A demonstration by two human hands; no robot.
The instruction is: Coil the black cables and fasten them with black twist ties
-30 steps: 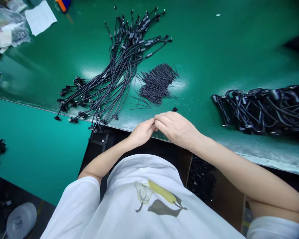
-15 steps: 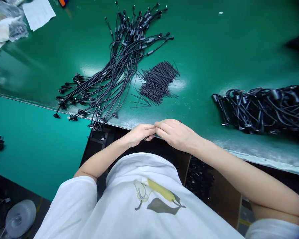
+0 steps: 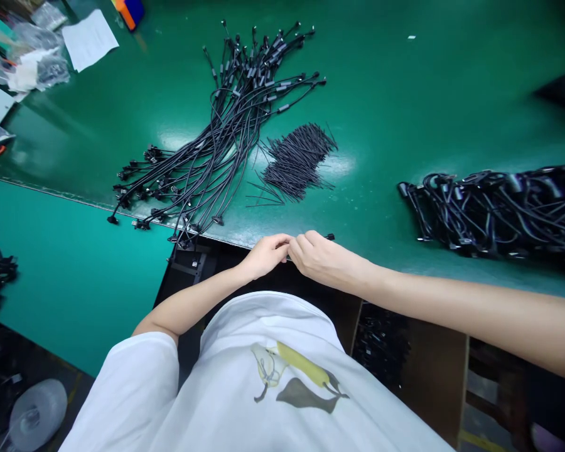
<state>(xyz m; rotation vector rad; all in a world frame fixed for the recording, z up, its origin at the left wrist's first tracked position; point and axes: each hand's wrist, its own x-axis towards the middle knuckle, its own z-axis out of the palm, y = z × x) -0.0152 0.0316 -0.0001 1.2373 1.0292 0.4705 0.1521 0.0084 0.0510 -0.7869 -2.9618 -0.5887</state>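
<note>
Since half a second ago, the right forearm [image 3: 452, 307] has swung out to lie more level, and a small black connector [image 3: 330, 236] shows more clearly past the knuckles of the right hand [image 3: 322, 258]. Nearest is the person's white shirt [image 3: 230, 383]. Beyond it, the left hand [image 3: 266, 256] and right hand meet at the fingertips by the near edge of the green table [image 3: 381, 113], fingers bent; I cannot tell what either pinches, as the fingers hide it. The connector sits just beyond the right hand. Farther off lies a pile of thin black strips [image 3: 299, 160]; to its left, a spread of black cables [image 3: 230, 138] reaches from the near edge toward the far side. Well to the right is a heap of bundled cables [image 3: 508, 213]. At far left lies a white paper [image 3: 90, 39].
</note>
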